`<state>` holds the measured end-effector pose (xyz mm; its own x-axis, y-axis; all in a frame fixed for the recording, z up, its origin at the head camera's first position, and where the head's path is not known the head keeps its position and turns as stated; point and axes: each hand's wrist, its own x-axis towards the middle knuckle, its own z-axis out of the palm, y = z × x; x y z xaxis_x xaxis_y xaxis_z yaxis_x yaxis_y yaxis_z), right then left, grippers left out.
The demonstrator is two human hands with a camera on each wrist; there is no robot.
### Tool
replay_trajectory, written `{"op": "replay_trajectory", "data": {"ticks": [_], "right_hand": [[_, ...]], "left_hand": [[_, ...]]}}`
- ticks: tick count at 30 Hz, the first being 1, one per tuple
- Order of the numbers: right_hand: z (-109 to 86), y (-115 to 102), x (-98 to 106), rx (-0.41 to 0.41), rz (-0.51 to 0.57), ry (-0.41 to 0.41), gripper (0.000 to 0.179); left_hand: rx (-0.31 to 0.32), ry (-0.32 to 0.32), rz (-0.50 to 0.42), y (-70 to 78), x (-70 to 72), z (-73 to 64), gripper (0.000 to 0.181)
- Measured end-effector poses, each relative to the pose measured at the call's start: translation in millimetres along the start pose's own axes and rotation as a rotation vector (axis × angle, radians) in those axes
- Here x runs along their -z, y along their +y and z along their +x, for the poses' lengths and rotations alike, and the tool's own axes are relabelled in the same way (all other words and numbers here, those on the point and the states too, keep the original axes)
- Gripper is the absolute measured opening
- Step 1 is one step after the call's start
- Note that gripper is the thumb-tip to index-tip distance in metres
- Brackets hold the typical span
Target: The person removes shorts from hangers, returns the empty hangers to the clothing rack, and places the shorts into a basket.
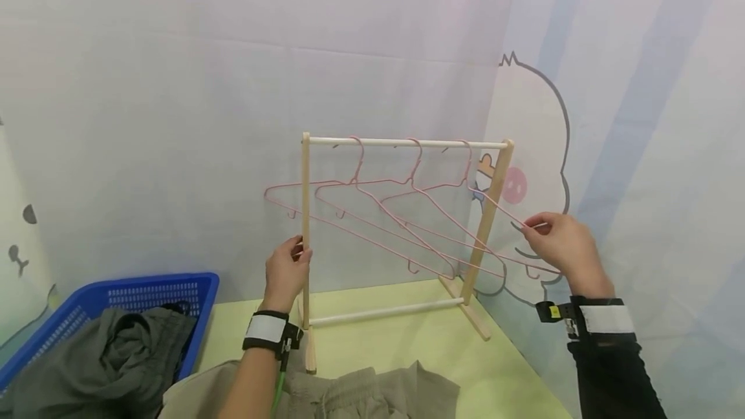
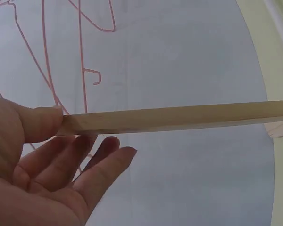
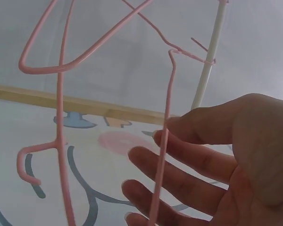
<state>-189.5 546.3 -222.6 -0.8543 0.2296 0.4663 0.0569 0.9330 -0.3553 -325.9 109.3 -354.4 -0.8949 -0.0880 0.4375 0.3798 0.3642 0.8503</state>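
A small wooden rack (image 1: 407, 143) with white rods stands on the table, three pink wire hangers hooked over its top rod. My left hand (image 1: 285, 273) grips the rack's left post (image 1: 306, 212); in the left wrist view the thumb lies on one side of the wooden post (image 2: 188, 117) and the fingers on the other. At the right, my right hand (image 1: 561, 241) pinches the sloping arm of the rightmost hanger (image 1: 495, 201). The right wrist view shows thumb and forefinger on that pink wire (image 3: 167, 110), the other fingers spread behind it.
A blue plastic basket (image 1: 200, 315) with dark grey-green clothing (image 1: 128, 348) stands at the left. Grey-green trousers or shorts (image 1: 372, 393) lie on the pale yellow table (image 1: 396, 335) in front of the rack. A printed curtain (image 1: 174, 115) hangs behind and to the right.
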Motion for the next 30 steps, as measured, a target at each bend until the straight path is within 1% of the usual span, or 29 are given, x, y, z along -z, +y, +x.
{"op": "replay_trajectory", "data": {"ticks": [4,6,8,10,12,14,17,19,21,24,25,27,30], "right_hand": [[-1.6,-5,3,-0.008,0.014,0.033,0.045],[-4.8,-12,6,-0.006,0.026,0.086,0.043],[-8.9,-24,8,0.018,0.047,0.140,0.041],[-13.9,-38,8,0.069,0.078,0.191,0.038],[-19.6,-54,6,0.140,0.105,0.214,0.034],[-26.0,-70,3,0.217,0.138,0.212,0.030],[-36.3,-95,-7,0.335,0.184,0.185,0.023],[-43.4,-112,-15,0.422,0.217,0.159,0.021],[-50.6,-126,-26,0.509,0.247,0.114,0.020],[-62.4,-146,-48,0.646,0.270,0.022,0.028],[-66.8,-153,-56,0.677,0.275,-0.026,0.032],[-75.2,-164,-73,0.739,0.266,-0.139,0.044],[-88.5,-179,-99,0.785,0.208,-0.363,0.066]], "left_hand": [[-0.019,0.011,0.024,9.2,16.9,-4.3,0.048],[-0.026,0.003,0.052,17.3,30.9,-7.2,0.049],[-0.013,-0.026,0.093,27.3,48.8,-11.3,0.050],[0.013,-0.061,0.133,38.0,69.4,-17.5,0.052],[0.045,-0.088,0.178,47.6,90.1,-24.4,0.053],[0.068,-0.103,0.219,54.2,109.4,-31.4,0.055],[0.086,-0.085,0.282,59.1,134.0,-41.7,0.057],[0.080,-0.069,0.314,59.5,149.5,-49.0,0.058],[0.070,-0.045,0.354,58.3,164.3,-56.9,0.059],[0.067,-0.034,0.412,52.6,187.8,-66.6,0.062],[0.071,-0.028,0.435,49.7,195.1,-69.1,0.063],[0.098,-0.032,0.465,41.8,210.1,-72.2,0.066],[0.143,-0.058,0.508,26.6,234.2,-74.0,0.070]]}}
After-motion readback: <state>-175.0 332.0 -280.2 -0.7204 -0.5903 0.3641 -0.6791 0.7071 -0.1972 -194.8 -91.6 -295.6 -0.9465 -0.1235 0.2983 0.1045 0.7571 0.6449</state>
